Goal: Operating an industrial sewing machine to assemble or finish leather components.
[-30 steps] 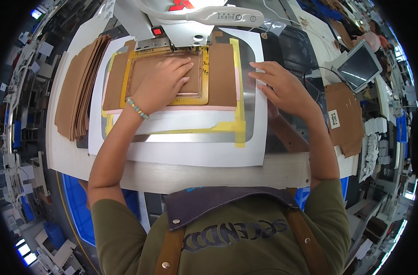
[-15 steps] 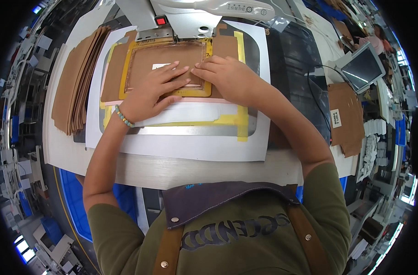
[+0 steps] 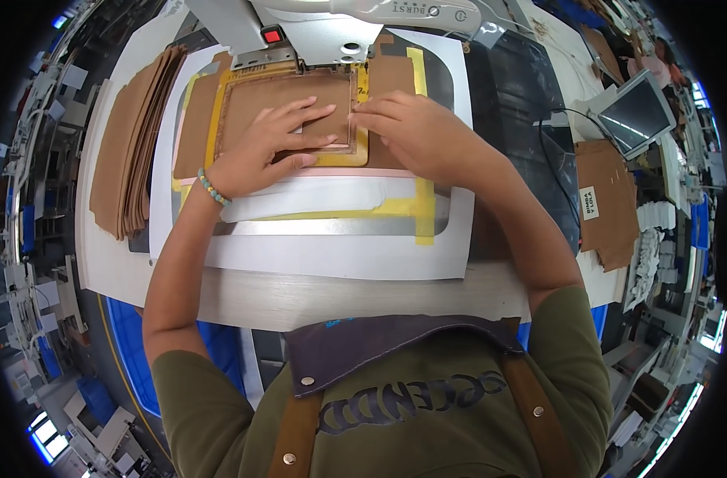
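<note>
A brown fabric panel (image 3: 280, 92) lies inside a yellow-edged rectangular frame (image 3: 362, 147) beneath a white sewing machine head (image 3: 331, 36). My left hand (image 3: 272, 147), a beaded bracelet on its wrist, rests flat on the panel with fingers spread. It covers most of a small white label (image 3: 298, 129). At the frame's right side, my right hand (image 3: 423, 131) has its fingers drawn together, tips against the inner edge; what lies between them is hidden. Under the frame are more brown material (image 3: 391, 76) and a metal plate (image 3: 315, 227) with yellow tape (image 3: 425, 219).
A stack of brown panels (image 3: 132, 143) stands at left. On the right are a tilted screen (image 3: 636, 115) with a black cable, more brown pieces (image 3: 606, 175) and a white bundle (image 3: 642, 255). White sheeting (image 3: 339, 259) lies under the plate; a blue bin (image 3: 132, 358) sits below the table.
My left hand has slid slightly right and away from me, covering more of the label. My right hand has shifted a little right, its fingertips now at the frame's inner right edge.
</note>
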A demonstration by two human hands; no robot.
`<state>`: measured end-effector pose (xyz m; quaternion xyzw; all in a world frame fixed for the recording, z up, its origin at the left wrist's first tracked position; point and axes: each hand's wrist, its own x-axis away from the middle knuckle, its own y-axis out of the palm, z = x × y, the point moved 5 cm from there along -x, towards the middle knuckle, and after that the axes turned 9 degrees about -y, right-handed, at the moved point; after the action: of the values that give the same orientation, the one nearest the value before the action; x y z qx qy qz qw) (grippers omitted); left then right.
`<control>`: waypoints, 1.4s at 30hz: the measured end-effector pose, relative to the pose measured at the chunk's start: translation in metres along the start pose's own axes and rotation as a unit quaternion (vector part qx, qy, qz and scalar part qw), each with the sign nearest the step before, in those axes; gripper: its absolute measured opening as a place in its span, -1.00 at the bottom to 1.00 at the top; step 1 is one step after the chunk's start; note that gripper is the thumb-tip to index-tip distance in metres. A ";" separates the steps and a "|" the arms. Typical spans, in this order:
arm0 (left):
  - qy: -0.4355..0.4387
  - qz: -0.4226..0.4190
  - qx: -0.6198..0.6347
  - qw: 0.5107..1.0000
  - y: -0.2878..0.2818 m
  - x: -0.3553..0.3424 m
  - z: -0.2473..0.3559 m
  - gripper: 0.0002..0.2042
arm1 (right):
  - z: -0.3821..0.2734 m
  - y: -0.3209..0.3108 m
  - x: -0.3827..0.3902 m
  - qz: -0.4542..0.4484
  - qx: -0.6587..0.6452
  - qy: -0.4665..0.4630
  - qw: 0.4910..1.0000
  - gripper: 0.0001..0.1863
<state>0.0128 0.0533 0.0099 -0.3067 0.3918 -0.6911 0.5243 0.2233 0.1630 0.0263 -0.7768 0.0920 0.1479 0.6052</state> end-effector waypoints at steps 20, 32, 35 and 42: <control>0.025 0.029 -0.076 0.996 -0.009 -0.035 -0.017 -0.64 | 0.070 -0.024 0.096 0.088 0.081 0.116 0.986 -0.60; 0.001 0.073 -0.076 0.994 -0.013 -0.062 -0.040 -0.64 | 0.069 -0.023 0.096 0.097 0.073 0.128 0.984 -0.64; -0.003 0.093 -0.048 0.995 -0.014 -0.066 -0.048 -0.64 | 0.068 -0.024 0.096 0.101 0.076 0.132 0.983 -0.65; -0.085 0.091 0.023 0.992 -0.008 -0.065 -0.064 -0.64 | 0.071 -0.023 0.095 0.118 0.073 0.135 0.981 -0.65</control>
<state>-0.0273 0.1313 -0.0167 -0.3154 0.3559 -0.6204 0.6237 0.3118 0.2407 -0.0010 -0.7268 0.2744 0.1047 0.6209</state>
